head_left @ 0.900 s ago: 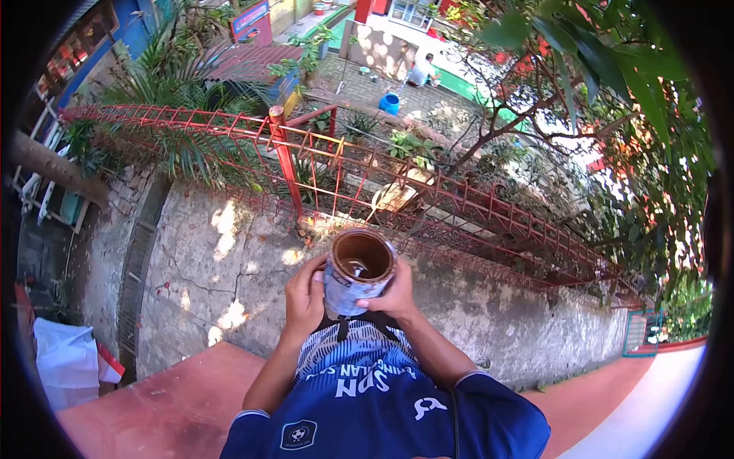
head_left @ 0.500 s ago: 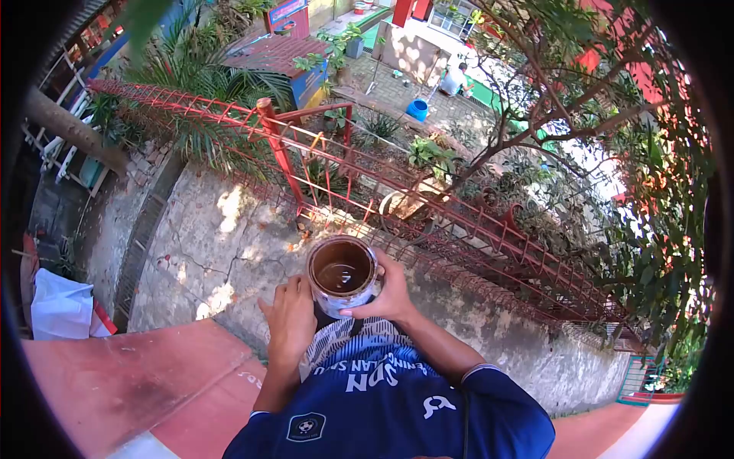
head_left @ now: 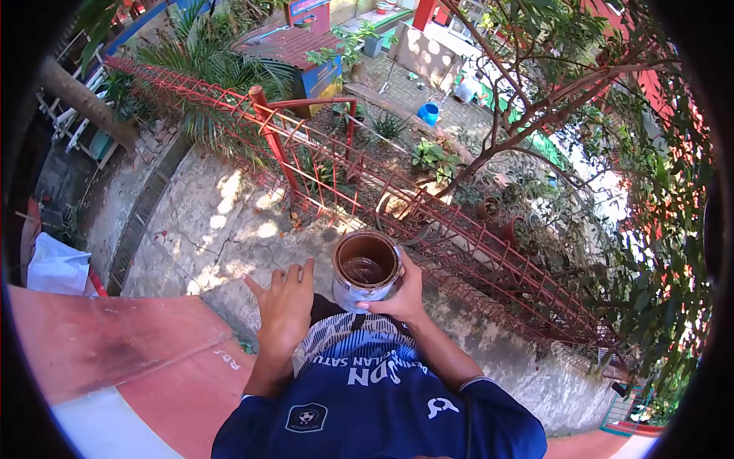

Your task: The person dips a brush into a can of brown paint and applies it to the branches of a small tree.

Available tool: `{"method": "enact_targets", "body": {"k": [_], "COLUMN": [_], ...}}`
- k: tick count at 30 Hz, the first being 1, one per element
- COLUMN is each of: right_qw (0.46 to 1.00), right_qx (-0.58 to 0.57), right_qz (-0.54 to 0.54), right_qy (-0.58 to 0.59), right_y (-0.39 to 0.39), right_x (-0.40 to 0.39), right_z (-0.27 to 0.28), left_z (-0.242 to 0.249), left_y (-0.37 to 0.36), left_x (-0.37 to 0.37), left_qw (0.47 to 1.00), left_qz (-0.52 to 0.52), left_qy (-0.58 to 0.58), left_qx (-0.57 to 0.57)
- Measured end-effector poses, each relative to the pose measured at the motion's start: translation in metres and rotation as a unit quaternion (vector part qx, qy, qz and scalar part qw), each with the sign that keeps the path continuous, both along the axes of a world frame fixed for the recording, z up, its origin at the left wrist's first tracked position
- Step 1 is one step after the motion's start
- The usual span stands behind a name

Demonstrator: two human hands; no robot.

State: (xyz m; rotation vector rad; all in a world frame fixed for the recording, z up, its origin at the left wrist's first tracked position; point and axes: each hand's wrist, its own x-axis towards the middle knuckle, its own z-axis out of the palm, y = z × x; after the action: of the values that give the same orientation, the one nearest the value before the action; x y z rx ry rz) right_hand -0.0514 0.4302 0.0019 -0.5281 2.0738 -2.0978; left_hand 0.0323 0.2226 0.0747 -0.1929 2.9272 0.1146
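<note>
A paint can [head_left: 353,294], pale and smeared outside with a brown inside, is held up in front of my shirt. My right hand [head_left: 404,294] grips it from the right, thumb across its near side and fingers around the far side. The can's mouth faces me, and a little dark brown liquid shows at the bottom. To the left of the can, my left hand [head_left: 287,298] is apart from it, back up, fingers stretched out and spread, with nothing in it.
Ahead runs a red metal fence [head_left: 336,172] with a red post [head_left: 274,145], beside cracked concrete [head_left: 199,222]. Leafy branches [head_left: 535,122] hang at right. Beyond are a blue bucket [head_left: 428,114] and a crouching person [head_left: 465,88]. A white bag [head_left: 60,264] lies at left by a red-painted surface [head_left: 122,329].
My left hand has come away from the can's side and spread its fingers. The can, in my right hand, has shifted right in view. The camera view has turned slightly.
</note>
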Motion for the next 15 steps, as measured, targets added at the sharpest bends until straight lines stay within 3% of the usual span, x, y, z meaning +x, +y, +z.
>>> {"method": "enact_targets", "body": {"k": [1, 3, 4, 6, 15], "right_qw": [1.000, 1.000, 1.000, 1.000, 0.997], "right_qx": [-0.003, 0.000, -0.003, -0.018, -0.049], "right_qz": [0.002, 0.007, 0.007, 0.006, 0.049], "right_qy": [-0.002, 0.000, 0.000, 0.001, -0.026], "right_y": [0.001, 0.002, 0.001, 0.000, -0.018], "right_x": [0.001, 0.003, 0.004, 0.004, 0.008], "right_z": [-0.001, -0.003, -0.002, 0.001, -0.005], "left_z": [0.001, 0.003, -0.001, -0.009, -0.023], "left_y": [0.000, -0.003, -0.005, -0.010, 0.002], "left_x": [-0.001, -0.004, -0.003, -0.003, 0.009], "left_qw": [1.000, 0.982, 0.983, 0.940, 0.876], "left_qz": [0.002, 0.007, 0.007, -0.043, 0.033], "left_qy": [-0.002, 0.037, 0.037, 0.052, 0.098], "left_qx": [-0.003, 0.184, 0.182, 0.336, 0.471]}}
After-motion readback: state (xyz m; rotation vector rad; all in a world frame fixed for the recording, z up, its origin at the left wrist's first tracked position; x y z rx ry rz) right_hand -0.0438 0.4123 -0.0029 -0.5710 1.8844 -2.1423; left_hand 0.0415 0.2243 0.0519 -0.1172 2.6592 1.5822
